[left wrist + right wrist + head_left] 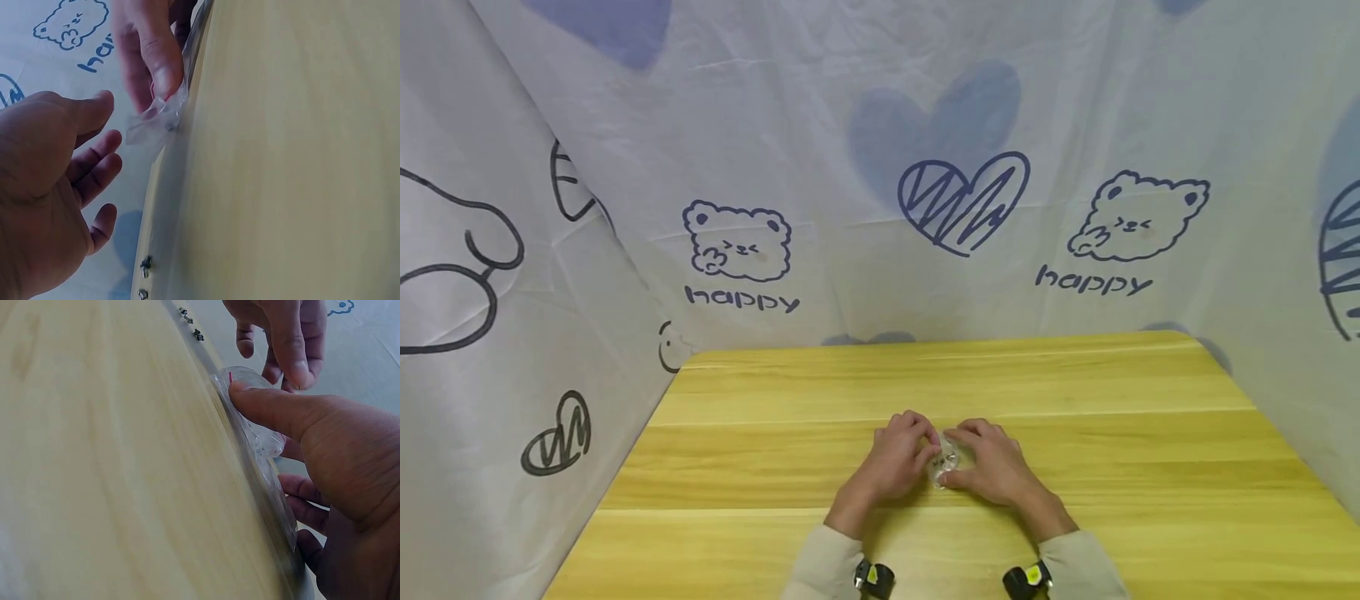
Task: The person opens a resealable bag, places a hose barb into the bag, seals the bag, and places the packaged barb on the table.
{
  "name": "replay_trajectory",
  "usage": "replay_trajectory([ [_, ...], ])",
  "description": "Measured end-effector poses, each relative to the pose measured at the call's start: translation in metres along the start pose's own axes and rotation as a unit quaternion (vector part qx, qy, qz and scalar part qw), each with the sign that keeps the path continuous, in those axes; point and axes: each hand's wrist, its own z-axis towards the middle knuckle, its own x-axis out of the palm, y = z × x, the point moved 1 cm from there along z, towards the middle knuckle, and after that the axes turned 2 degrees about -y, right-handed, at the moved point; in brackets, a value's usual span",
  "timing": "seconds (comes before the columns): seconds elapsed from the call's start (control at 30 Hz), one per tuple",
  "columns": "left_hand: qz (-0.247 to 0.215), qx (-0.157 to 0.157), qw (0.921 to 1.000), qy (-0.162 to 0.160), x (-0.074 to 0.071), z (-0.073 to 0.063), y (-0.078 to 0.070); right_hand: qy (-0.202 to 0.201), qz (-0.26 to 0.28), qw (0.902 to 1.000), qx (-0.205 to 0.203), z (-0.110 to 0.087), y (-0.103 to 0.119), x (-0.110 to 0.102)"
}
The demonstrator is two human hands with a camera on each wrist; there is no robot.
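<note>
A small clear plastic bag (942, 475) with a red line along its mouth lies between both hands, above the wooden table. My right hand (996, 468) pinches the bag (265, 437), its thumb across the red line. Close by on the other side is my left hand (897, 458), fingers loosely bent. In the left wrist view, the left hand (44, 194) is apart from the bag, with nothing visible held; its index fingertip is partly hidden. Small metal pieces, like screws (199, 335), stand in a row on the table near the left hand. A small dark piece (170, 126) shows inside the bag.
The wooden table (760, 467) reaches well past both hands on every side. White cloth (842, 283) printed with hearts and bears hangs behind the table and at its sides. A wrist camera (874, 578) is strapped over the left sleeve, another (1027, 581) over the right.
</note>
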Motion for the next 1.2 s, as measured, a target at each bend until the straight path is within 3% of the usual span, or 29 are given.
replay_trajectory([
  [0.33,0.029,-0.014,0.9994,0.011,0.002,0.001,-0.002,0.000,-0.005,1.0000,-0.004,0.001,0.003,0.002],
  [0.7,-0.029,-0.056,0.9979,-0.015,-0.013,-0.006,0.016,0.007,-0.001,1.0000,0.002,0.001,0.004,-0.003],
  [1.2,-0.076,-0.131,0.9881,-0.025,-0.035,-0.019,0.044,0.009,0.004,0.9999,0.005,0.001,0.002,-0.001],
])
